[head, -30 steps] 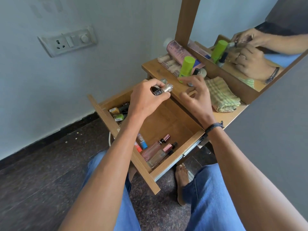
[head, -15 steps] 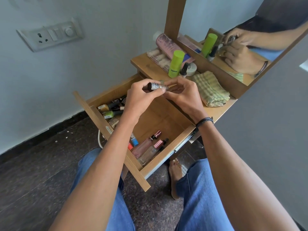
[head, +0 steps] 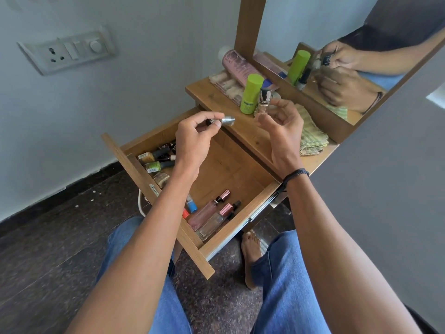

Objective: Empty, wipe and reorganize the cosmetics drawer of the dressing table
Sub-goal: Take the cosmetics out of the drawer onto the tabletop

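The wooden drawer (head: 231, 165) is pulled out toward my lap. My left hand (head: 192, 141) hovers over its back left part, pinching a small bottle with a silver cap (head: 225, 121) held sideways. My right hand (head: 284, 128) is over the table top, its thumb and fingers around a small upright bottle with a dark marbled cap (head: 264, 101) beside a green bottle (head: 251, 94). Inside the drawer, nail polish bottles (head: 154, 163) lie in the far left corner and two pink-capped perfume bottles (head: 209, 214) lie near the front.
On the dressing table top (head: 255, 138) sit a pink tube (head: 237, 66), a pale palette (head: 228, 85) and a folded green checked cloth (head: 311, 138). A wood-framed mirror (head: 301, 97) stands behind them. A switch plate (head: 69, 51) is on the wall. My knees are below the drawer.
My hands were together on the bottles and have moved apart. The right hand went toward the table top with one bottle, and the left hand keeps the silver-capped one.
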The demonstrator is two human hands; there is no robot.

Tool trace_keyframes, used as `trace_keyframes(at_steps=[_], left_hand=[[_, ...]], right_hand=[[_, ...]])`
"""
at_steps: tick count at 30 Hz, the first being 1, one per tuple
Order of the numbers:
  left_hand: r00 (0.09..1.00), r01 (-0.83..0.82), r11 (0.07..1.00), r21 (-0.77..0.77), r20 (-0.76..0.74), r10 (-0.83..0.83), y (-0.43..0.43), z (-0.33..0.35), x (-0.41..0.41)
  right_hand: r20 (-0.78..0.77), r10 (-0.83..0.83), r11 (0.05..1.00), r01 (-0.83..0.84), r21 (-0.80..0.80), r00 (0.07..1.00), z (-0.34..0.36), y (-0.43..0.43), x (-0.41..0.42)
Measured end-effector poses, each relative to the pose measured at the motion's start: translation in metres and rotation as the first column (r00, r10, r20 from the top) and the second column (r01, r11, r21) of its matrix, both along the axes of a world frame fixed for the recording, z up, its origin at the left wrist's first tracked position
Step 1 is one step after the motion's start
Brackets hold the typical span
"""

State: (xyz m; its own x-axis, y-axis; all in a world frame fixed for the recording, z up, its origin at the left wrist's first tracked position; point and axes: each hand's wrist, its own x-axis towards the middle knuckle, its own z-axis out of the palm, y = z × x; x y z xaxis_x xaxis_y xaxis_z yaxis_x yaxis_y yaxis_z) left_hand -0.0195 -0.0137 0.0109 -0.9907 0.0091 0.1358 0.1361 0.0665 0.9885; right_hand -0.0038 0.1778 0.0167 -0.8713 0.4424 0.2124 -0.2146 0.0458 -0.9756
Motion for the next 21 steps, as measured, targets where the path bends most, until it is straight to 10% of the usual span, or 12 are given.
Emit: trace_keyframes(at_steps=[13, 21], left_hand=[[0.999, -0.050, 0.999, 0.013, -0.010, 0.050, 0.011, 0.005, 0.001], [0.982, -0.032, 0.947, -0.320, -0.189, -0.031, 0.034, 0.027, -0.011]], right_hand=[[0.020, -0.051, 0.999, 0.051, 0.005, 0.998, -0.001, 0.000, -0.001], [0.024, -0.075, 0.995, 0.073, 0.068, 0.997, -0.001, 0.000, 0.000]])
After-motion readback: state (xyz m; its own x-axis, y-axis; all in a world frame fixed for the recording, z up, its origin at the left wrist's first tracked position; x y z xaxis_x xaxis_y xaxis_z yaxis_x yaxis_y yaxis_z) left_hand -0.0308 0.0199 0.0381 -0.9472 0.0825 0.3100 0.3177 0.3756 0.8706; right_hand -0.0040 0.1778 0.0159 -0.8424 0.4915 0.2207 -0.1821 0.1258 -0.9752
